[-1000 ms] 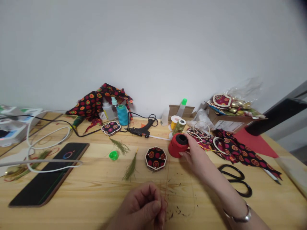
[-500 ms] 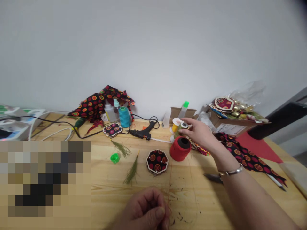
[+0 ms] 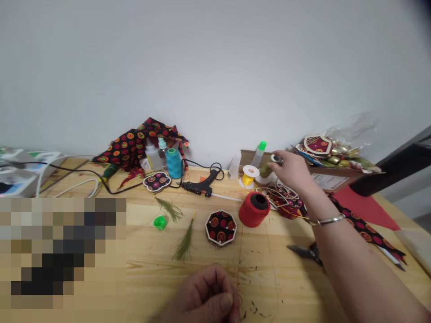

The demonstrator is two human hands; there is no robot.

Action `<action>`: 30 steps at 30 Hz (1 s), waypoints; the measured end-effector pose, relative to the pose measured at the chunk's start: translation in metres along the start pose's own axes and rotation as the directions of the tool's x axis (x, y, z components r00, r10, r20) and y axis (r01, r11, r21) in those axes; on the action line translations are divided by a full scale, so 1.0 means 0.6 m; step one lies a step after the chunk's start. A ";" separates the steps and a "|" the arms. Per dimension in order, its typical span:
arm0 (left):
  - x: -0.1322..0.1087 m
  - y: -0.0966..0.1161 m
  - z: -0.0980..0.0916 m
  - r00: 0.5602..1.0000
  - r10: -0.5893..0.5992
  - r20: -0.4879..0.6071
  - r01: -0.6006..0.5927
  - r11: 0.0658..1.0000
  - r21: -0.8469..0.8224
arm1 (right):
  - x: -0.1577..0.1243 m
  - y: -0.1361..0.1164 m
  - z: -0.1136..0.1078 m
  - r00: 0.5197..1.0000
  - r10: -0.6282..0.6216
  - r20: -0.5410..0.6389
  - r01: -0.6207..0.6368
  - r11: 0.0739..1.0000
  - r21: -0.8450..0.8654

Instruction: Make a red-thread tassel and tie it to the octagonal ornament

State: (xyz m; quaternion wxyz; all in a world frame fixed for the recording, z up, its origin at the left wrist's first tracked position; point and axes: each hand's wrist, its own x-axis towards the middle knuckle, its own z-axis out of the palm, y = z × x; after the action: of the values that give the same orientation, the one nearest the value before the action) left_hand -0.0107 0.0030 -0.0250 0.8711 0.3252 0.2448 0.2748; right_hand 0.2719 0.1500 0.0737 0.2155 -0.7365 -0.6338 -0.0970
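My right hand grips an olive-green thread spool by its upper end, just right of a yellow cord spool. At the bottom middle my left hand is closed, thumb against curled fingers; what it holds, if anything, is hidden. Between the hands stands a red thread cone. An octagonal fabric piece with a pale wooden rim lies on the table to the left of the cone. Under my right forearm are dark-bladed scissors, partly covered.
A black glue gun, a teal thread cone, a green cap and a green tassel lie left of centre. Patterned fabric drapes over bottles. A cardboard box with a plastic bag stands at right.
My right hand has moved slightly right, taking the olive-green spool away from the yellow one, which now shows more fully. My left hand stays nearly still.
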 end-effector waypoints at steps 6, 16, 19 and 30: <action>-0.006 0.012 0.014 0.998 0.021 -0.055 -0.025 0.998 -0.061 | 0.009 0.009 0.048 0.999 0.026 0.031 -0.026 1.000 0.006; -0.021 0.041 0.007 0.859 0.428 -0.280 -0.243 0.823 0.514 | -0.174 -0.077 -0.064 0.992 -0.054 0.110 0.007 0.922 0.387; -0.029 0.047 0.020 0.807 0.474 -0.353 -0.158 0.748 0.644 | -0.288 -0.117 -0.055 0.850 -0.137 0.510 -0.282 0.699 0.658; -0.035 0.030 0.052 0.859 0.366 -0.359 -0.025 0.730 0.683 | -0.357 -0.150 0.024 0.530 0.028 0.847 -0.834 -0.166 0.527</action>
State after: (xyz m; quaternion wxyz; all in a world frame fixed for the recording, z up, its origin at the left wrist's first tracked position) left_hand -0.0129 -0.0125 0.0136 0.5787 0.5580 0.4919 0.3344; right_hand 0.1444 -0.0254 -0.0110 0.4557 -0.5459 -0.2129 0.6701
